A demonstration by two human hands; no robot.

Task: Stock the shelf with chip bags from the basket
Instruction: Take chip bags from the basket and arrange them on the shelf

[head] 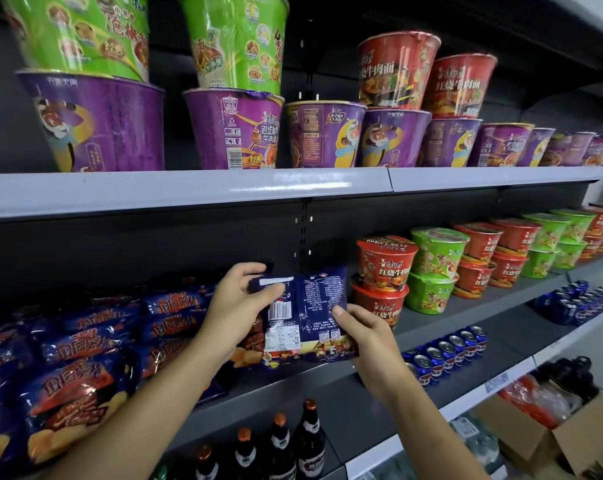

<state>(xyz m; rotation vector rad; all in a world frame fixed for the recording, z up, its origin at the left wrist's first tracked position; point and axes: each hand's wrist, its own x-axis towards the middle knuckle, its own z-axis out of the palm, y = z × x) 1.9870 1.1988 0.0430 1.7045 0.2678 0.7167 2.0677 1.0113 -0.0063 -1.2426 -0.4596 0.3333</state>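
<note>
We hold one chip bag (313, 306) upright in both hands at the middle shelf (331, 382), in the gap between the stocked chip bags (85, 358) on the left and the stacked noodle bowls (384, 271) on the right. Our left hand (239, 306) pinches the bag's top left corner, thumb on the near face and fingers curled over the top edge. Our right hand (369, 336) grips its lower right edge. The two hands sit at opposite corners, probably because a puffy, slippery bag twists and sags when held at one point only.

The bag's printed back, with the barcode, faces us, while the bags already stocked show their fronts. So we judge it needs turning before it goes in.

Its lower edge hangs just above the shelf, near the last stocked bag. We cannot tell whether it touches either one. The gap beside the bowls looks narrow, so the bag will likely have to slide in on edge without knocking them. The basket is out of view.
</note>
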